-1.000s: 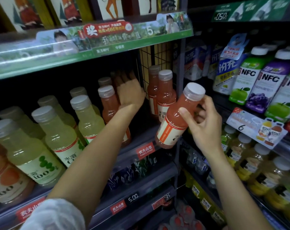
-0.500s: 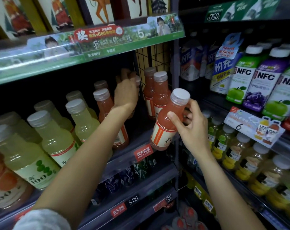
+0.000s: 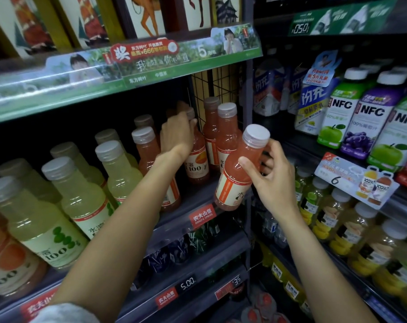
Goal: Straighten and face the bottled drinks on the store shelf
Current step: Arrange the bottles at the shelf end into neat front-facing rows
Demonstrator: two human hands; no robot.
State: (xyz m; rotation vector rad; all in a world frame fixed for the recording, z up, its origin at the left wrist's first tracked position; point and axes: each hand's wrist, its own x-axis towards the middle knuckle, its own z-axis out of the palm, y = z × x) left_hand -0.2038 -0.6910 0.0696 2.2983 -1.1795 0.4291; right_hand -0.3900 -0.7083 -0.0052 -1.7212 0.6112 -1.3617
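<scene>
A clear plastic bottle of pink-orange drink with a white ribbed cap and a white-and-orange label (image 3: 238,173) is held tilted, cap leaning to the right, in front of the grey shelf (image 3: 174,220) edge, just off the shelf's right end. The right hand (image 3: 271,178) grips it round the shoulder, thumb across the front and fingers curled behind. On the shelf, behind and to the left of this bottle, the left hand (image 3: 175,134) reaches in and closes round the neck of another pink-orange bottle (image 3: 196,164), which stands upright with its "100" label facing out. Further pink-orange bottles (image 3: 221,134) stand upright behind the held one. Left of them along the shelf stand rows of pale yellow-green bottles (image 3: 81,197) with white caps.
</scene>
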